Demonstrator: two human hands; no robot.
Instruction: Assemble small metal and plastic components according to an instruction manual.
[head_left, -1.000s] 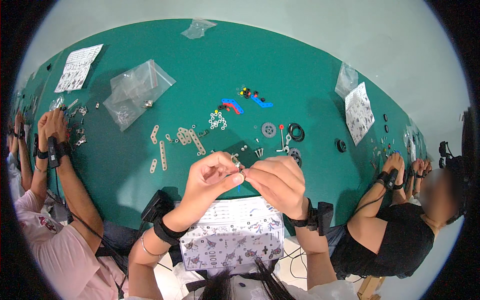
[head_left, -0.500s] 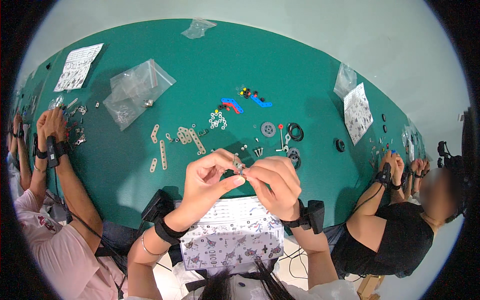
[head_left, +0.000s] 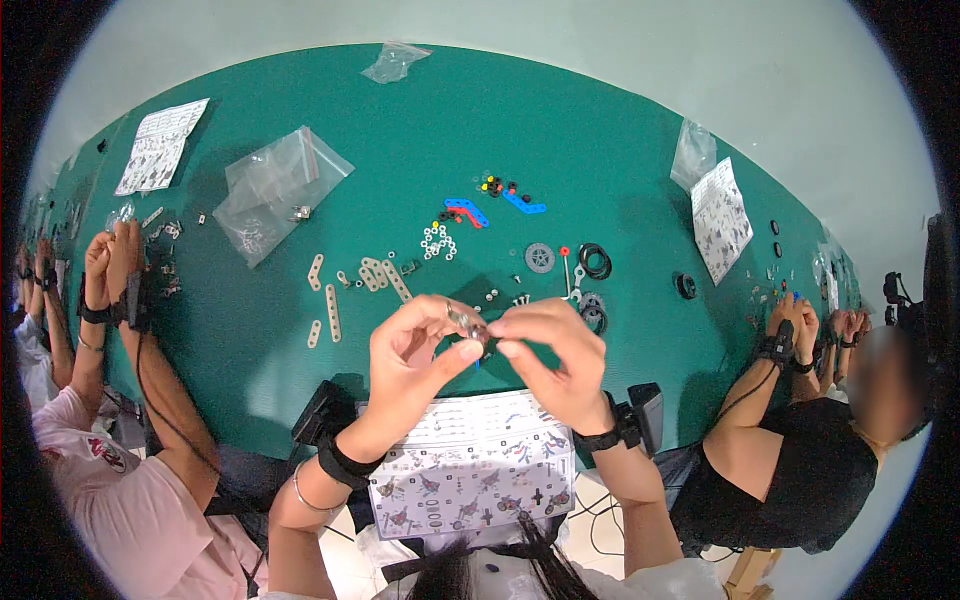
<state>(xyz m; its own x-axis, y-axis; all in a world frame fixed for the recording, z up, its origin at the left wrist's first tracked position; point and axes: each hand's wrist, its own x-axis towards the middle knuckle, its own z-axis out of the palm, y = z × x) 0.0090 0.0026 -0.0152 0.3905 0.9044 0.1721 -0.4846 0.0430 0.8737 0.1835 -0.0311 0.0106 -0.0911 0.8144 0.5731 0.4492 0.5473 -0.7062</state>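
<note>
Above the near edge of the green table, my left hand [head_left: 415,350] pinches a small metal part [head_left: 463,321] between thumb and fingers. My right hand [head_left: 558,350] comes in from the other side, its thumb and fingertips closed at the part's right end. What those fingertips grip is too small to make out. A bit of blue shows just below the fingers. Beyond my hands lie beige perforated strips [head_left: 333,312], a cluster of white nuts [head_left: 437,243] and a few screws [head_left: 521,299]. A printed instruction sheet [head_left: 470,490] lies below my wrists.
Farther off are blue perforated pieces [head_left: 524,204], a red angled strip [head_left: 463,216], a grey wheel [head_left: 540,258], black rings [head_left: 595,261] and plastic bags [head_left: 270,200]. A black tyre [head_left: 684,286] and another sheet [head_left: 720,225] lie right. People work at both sides.
My right fingers have shifted on the small part and opened slightly at the thumb. The part has turned between my hands, and blue now shows below it. The view has moved slightly.
</note>
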